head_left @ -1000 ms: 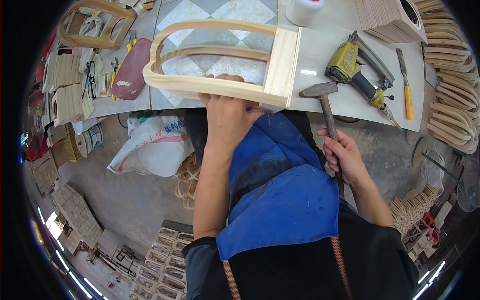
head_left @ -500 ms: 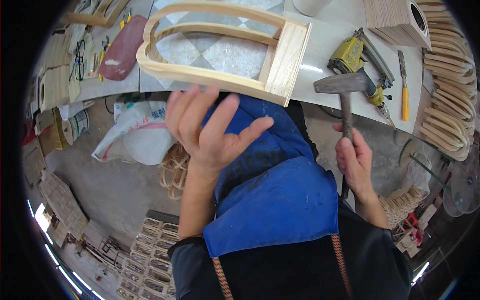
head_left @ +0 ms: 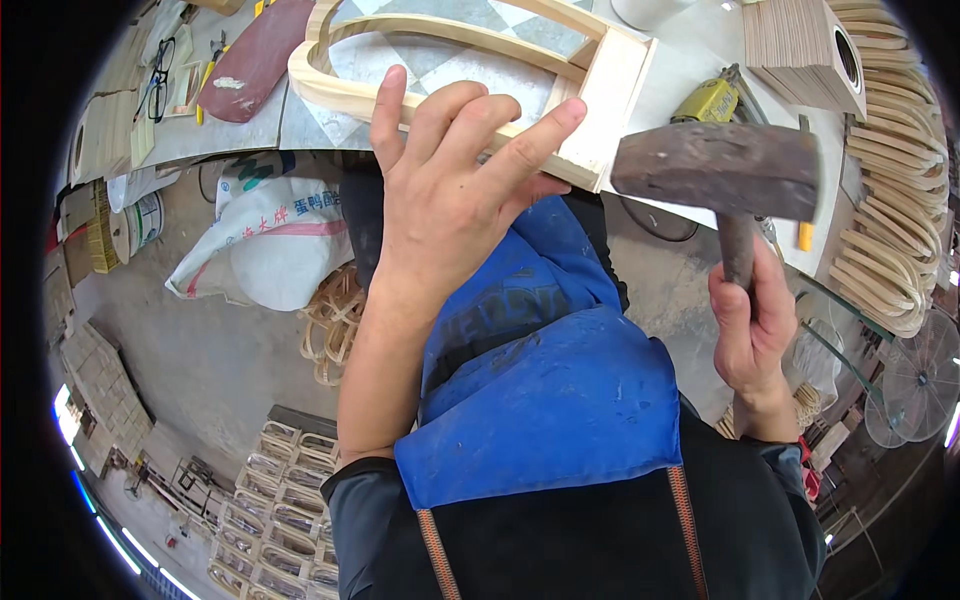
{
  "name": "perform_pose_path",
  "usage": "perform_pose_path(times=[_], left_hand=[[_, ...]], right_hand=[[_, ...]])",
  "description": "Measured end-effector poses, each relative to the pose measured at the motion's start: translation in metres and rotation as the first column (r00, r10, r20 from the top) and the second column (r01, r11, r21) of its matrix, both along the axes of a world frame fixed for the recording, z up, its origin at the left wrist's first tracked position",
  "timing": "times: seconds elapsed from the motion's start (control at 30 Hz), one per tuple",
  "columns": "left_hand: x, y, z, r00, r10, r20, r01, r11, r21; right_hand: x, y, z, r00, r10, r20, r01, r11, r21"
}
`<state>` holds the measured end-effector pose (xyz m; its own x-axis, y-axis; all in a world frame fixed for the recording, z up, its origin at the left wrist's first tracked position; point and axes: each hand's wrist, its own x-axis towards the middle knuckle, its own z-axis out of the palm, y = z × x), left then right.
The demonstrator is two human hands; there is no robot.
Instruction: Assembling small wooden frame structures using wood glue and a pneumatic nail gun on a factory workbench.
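Observation:
A pale wooden frame (head_left: pixel 350 92) with a rounded left end and a squared end block (head_left: pixel 615 95) lies at the table's near edge. My left hand (head_left: pixel 445 185) is over its near rail with fingers spread, the index fingertip by the end block and the thumb partly hidden below. Whether the fingers press on the wood I cannot tell. In my right hand (head_left: pixel 755 325) the handle of a hammer (head_left: pixel 715 170) is gripped, its dark, worn head raised just right of the block. That head covers part of a yellow nail gun (head_left: pixel 707 100) behind it.
Stacked thin boards (head_left: pixel 800 60) stand at the back right, beside rows of curved wooden pieces (head_left: pixel 880 240). A dark red pad (head_left: pixel 258 65) and eyeglasses (head_left: pixel 158 85) lie on the left of the table. Below are a white sack (head_left: pixel 280 245) and stacked frames (head_left: pixel 275 510) on the floor.
My left hand has moved up from the air in front of the table to the frame's near rail. The hammer has risen and shifted right, and now appears larger.

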<state>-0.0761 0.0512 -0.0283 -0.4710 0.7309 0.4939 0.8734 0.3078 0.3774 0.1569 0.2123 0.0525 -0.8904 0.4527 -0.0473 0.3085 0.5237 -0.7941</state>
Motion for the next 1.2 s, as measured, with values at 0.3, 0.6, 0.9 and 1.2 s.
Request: perform_pose_path(times=[0.3, 0.6, 0.9, 1.2], left_hand=[[-0.003, 0.001, -0.003, 1.0, -0.011, -0.005, 0.011, 1.0, 0.008], [-0.011, 0.0, 0.011, 0.998, -0.067, 0.015, 0.067, 0.998, -0.014], [-0.018, 0.011, 0.089, 0.985, -0.074, 0.156, 0.119, 0.946, -0.302], [-0.038, 0.032, 0.069, 0.898, 0.016, 0.439, 0.151, 0.928, -0.342]], right_hand=[[0.001, 0.003, -0.001, 0.995, -0.054, 0.084, 0.06, 0.996, -0.07], [0.014, -0.006, -0.013, 0.985, -0.17, 0.018, 0.17, 0.958, -0.233], [0.012, -0.011, -0.01, 0.915, -0.398, -0.062, 0.323, 0.816, -0.479], [-0.009, 0.001, -0.01, 0.988, -0.116, -0.1, 0.112, 0.993, -0.049]])
